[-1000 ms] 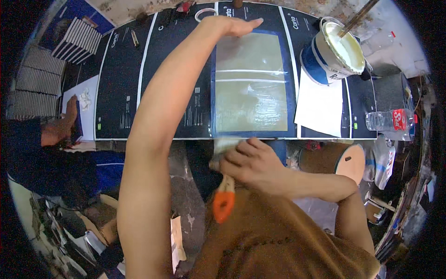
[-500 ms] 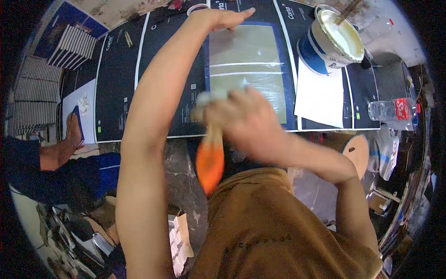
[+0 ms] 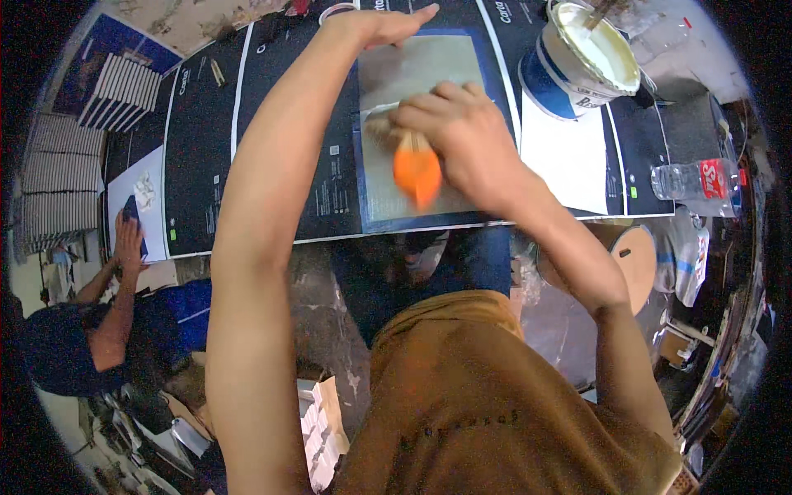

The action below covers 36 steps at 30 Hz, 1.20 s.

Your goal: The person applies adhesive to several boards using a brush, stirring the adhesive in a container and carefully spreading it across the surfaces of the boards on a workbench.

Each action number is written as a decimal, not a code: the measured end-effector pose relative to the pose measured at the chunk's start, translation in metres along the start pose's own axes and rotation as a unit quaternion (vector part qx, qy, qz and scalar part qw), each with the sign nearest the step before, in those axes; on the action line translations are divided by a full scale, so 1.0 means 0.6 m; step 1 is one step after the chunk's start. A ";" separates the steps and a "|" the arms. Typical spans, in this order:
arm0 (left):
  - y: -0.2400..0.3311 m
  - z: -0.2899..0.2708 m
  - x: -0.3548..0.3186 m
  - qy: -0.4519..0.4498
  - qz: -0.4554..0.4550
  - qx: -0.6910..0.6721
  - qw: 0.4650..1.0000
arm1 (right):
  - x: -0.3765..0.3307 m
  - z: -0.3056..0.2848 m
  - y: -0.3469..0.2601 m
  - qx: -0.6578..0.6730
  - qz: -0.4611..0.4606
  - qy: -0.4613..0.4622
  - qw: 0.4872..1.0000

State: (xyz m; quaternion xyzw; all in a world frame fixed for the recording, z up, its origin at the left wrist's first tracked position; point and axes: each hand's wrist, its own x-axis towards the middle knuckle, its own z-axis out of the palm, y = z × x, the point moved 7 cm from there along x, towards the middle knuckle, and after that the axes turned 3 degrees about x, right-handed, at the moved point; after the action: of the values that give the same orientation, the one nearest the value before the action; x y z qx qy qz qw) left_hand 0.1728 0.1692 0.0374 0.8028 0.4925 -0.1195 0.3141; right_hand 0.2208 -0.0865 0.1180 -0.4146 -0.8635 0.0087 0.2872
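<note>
My right hand (image 3: 466, 136) is closed round a brush (image 3: 417, 173) with an orange handle. The handle points down toward me, and the bristles, partly hidden and blurred, are low over a grey board panel (image 3: 412, 62). Two such grey panels lie on a dark blue sheet (image 3: 488, 73), a pale strip running between them; their surface looks wet and shiny. At the sheet's far edge rests my left hand (image 3: 386, 29), flat with fingers stretched out and holding nothing.
A bucket (image 3: 549, 78) of white paste stands at the right with a stick in it, by white paper (image 3: 565, 165) and a plastic bottle (image 3: 689, 190). Stacked books (image 3: 124, 91) stand far left. Another person's hands (image 3: 129, 239) hold a dark blue piece there.
My right hand has moved the brush away from me and rightward over the grey panels. My left hand stays at the far edge. The other person's second hand has come into view.
</note>
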 end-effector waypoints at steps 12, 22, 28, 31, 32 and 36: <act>0.056 -0.019 -0.068 -0.011 -0.056 -0.009 0.998 | -0.083 -0.056 -0.026 0.051 0.022 -0.108 0.993; 0.040 -0.013 -0.065 -0.078 -0.075 -0.045 0.993 | -0.106 -0.085 -0.148 0.062 -0.121 -0.093 0.986; 0.046 0.001 -0.048 -0.094 -0.094 -0.003 0.991 | -0.048 -0.045 -0.029 0.055 0.009 -0.157 0.986; 0.048 -0.007 -0.056 -0.043 -0.068 -0.009 0.997 | -0.097 -0.062 -0.089 0.038 -0.052 -0.226 0.972; 0.047 -0.009 -0.060 -0.052 -0.077 -0.024 0.995 | -0.124 -0.064 -0.106 0.049 -0.065 -0.301 0.950; 0.058 -0.014 -0.072 -0.060 -0.095 -0.059 0.992 | -0.123 -0.110 -0.083 0.039 -0.039 -0.146 0.988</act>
State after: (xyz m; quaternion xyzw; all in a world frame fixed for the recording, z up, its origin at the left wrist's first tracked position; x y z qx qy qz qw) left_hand 0.1809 0.1326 0.0790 0.7237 0.5528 -0.1677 0.3776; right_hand 0.2549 -0.1871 0.1497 -0.3628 -0.9109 0.0919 0.1739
